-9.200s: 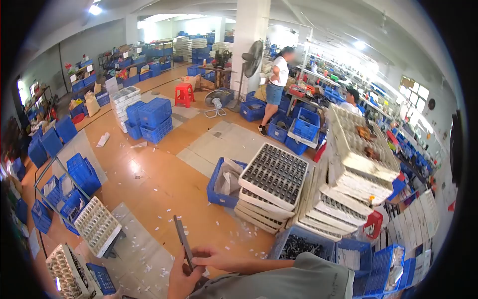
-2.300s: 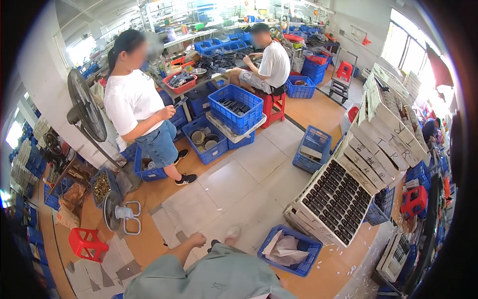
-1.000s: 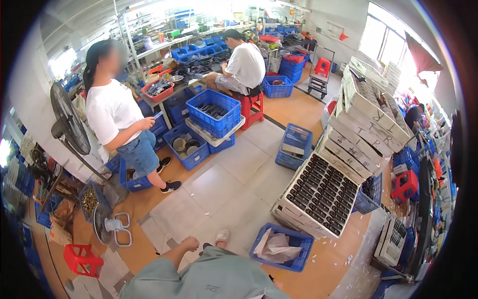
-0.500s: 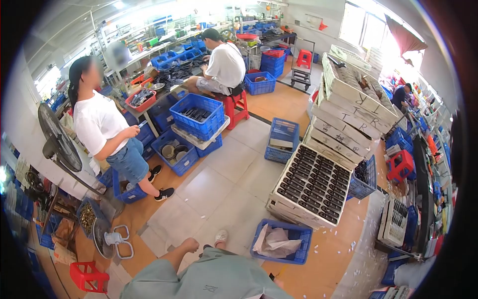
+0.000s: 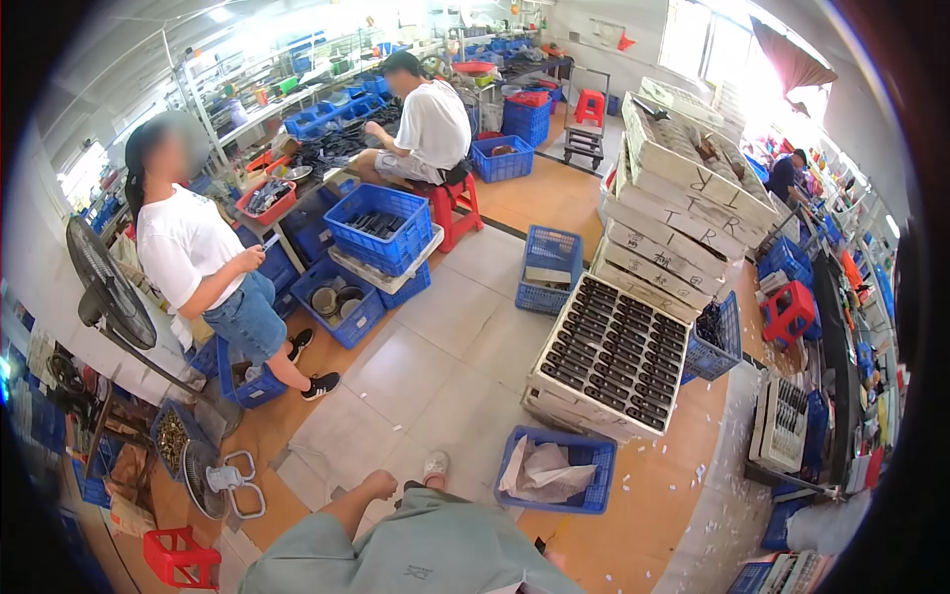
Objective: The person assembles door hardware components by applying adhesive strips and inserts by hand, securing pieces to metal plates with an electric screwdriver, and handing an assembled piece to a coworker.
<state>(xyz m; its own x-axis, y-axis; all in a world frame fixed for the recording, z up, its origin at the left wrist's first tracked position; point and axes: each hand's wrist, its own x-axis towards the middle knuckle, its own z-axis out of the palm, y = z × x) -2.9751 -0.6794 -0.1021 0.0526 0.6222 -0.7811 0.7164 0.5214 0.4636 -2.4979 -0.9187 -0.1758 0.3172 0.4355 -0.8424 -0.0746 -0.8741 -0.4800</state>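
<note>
My left hand (image 5: pixel 379 484) hangs in front of my green shirt (image 5: pixel 416 549), its fingers curled closed with nothing visible in them. Below it are the pale floor tiles and my light shoe (image 5: pixel 435 463). Of my right side, only a sliver of skin and a small dark item (image 5: pixel 540 545) show past the shirt's edge; the fingers there are hidden. Nearest to that side is a blue crate (image 5: pixel 604 485) with crumpled pale paper (image 5: pixel 547 472) inside. Behind it stands a white tray (image 5: pixel 554 398) filled with rows of dark, elongated parts, on top of a stack.
Tall stacked white boxes (image 5: pixel 683 238) rise behind the tray. At left, a person (image 5: pixel 193 247) stands holding a phone; another person (image 5: pixel 430 129) sits on a red stool (image 5: pixel 455 211) at a workbench. A large fan (image 5: pixel 111 282), a small fan (image 5: pixel 208 480) and blue crates line the left.
The view has shifted slightly, so the surroundings sit a little to the left and mostly lower or higher in places. The seated person's head and arm have moved. My left hand stays closed.
</note>
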